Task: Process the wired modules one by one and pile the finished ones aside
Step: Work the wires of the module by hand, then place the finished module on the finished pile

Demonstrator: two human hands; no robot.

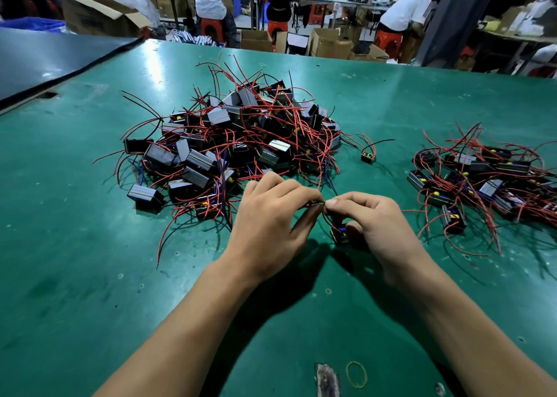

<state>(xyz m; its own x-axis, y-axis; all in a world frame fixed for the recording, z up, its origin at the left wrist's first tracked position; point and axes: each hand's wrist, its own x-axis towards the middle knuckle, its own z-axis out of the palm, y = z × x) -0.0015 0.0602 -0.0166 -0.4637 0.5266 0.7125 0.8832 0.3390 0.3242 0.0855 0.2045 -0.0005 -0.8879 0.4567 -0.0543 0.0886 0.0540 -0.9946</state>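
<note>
Just before the big heap of wired modules [235,143], left hand [271,216] and right hand [373,219] meet fingertip to fingertip, pinching one black module [340,234] by its wires; a smaller pile [488,179] lies right of the heap.

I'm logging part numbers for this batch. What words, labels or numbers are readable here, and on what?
None is readable.
Modules in the big pile and side pile: no legible print.
Held module: mostly hidden.
Cardboard box at the back: any print too blurred.
</note>
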